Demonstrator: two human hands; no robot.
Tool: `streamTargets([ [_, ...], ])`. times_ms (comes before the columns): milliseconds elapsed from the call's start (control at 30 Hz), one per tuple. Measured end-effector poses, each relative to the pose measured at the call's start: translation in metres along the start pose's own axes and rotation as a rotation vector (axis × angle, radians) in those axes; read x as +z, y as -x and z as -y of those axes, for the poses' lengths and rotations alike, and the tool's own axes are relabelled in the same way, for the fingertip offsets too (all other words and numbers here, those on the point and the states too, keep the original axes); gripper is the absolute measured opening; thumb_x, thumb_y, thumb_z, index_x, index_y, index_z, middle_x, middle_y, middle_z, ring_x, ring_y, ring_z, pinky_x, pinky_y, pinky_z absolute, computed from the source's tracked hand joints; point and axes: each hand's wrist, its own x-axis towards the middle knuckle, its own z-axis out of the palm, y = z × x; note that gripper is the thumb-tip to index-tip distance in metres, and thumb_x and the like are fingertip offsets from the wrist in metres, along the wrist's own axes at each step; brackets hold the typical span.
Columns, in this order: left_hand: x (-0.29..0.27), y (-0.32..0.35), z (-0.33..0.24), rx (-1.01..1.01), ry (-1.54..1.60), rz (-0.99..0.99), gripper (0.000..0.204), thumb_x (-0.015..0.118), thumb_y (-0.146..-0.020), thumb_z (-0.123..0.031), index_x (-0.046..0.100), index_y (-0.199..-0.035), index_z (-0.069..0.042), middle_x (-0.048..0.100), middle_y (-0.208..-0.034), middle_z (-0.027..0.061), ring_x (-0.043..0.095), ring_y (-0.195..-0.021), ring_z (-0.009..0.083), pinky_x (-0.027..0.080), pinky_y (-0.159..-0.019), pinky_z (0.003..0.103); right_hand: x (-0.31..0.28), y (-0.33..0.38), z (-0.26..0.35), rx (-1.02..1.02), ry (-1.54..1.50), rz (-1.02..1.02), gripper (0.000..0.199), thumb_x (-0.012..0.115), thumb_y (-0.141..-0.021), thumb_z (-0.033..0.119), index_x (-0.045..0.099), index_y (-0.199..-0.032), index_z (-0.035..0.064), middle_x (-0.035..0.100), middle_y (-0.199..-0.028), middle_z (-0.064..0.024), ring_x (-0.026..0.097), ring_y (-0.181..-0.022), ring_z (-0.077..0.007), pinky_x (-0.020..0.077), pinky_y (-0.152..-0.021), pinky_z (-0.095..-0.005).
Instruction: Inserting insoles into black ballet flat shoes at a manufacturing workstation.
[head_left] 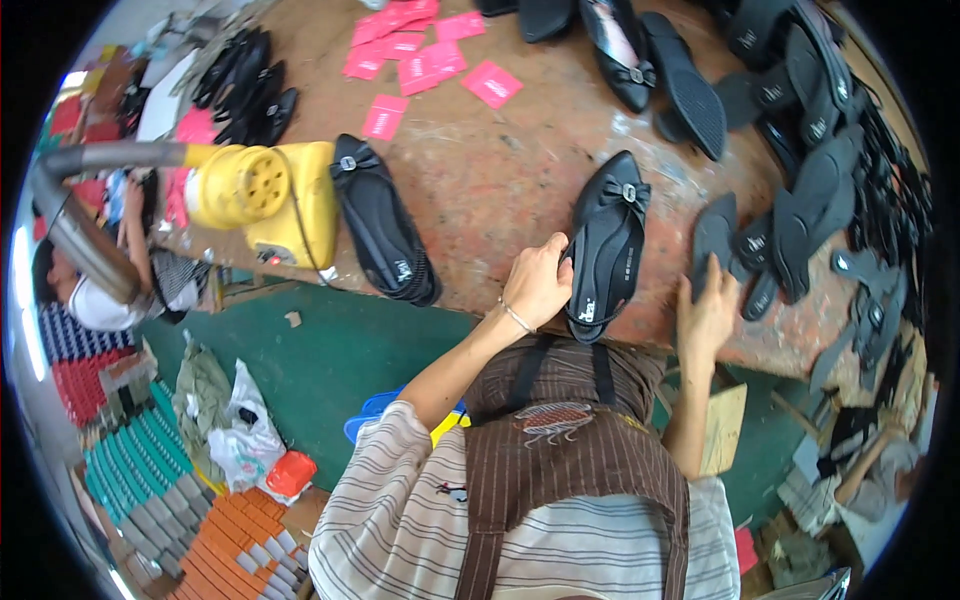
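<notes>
A black flat shoe (607, 215) with a bow and a shiny buckle at its pointed toe lies on the worktable, toe away from me. My left hand (541, 284) is closed on its left side near the heel, thumb and fingers at the rim. My right hand (711, 312) has its fingers and thumb around the near end of a loose black insole (716, 236), to the right of the shoe. Beside that insole lies a heap of more black insoles (800, 225). A pair of black shoes (385, 220) nested together rests left of my left hand.
A yellow machine (290, 205) with a grey duct (85, 215) stands at the table's left. Pink cards (430, 65) lie scattered at the far side. More black shoes (617, 50) stand beyond. Stacked orange boxes (235, 545) fill the lower left. Other people (95, 290) work at both sides.
</notes>
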Motion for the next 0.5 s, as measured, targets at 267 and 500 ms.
streamTargets([
  [267, -0.171, 0.024, 0.067, -0.094, -0.233, -0.986, 0.01, 0.054, -0.093, -0.01, 0.051, -0.089, -0.001, 0.061, -0.069, 0.0236, 0.065, -0.07, 0.0429, 0.046, -0.059, 0.051, -0.022, -0.006, -0.011, 0.118, -1.235, -0.018, 0.063, 0.05, -0.089, -0.009, 0.038, -0.148, 0.0091, 0.066, -0.115, -0.0171, 0.065, -0.1, -0.0197, 0.0488, -0.084, -0.0292],
  [500, -0.169, 0.059, 0.08, -0.529, -0.798, -0.469, 0.027, 0.059, -0.089, -0.024, 0.063, -0.11, -0.007, 0.067, -0.09, 0.0264, 0.064, -0.088, 0.0454, 0.049, -0.076, 0.055, -0.035, -0.014, -0.01, 0.138, -1.999, 0.393, 0.049, 0.052, -0.089, 0.005, 0.047, -0.135, -0.0117, 0.062, -0.124, -0.0185, 0.065, -0.107, -0.0199, 0.0516, -0.092, -0.0309],
])
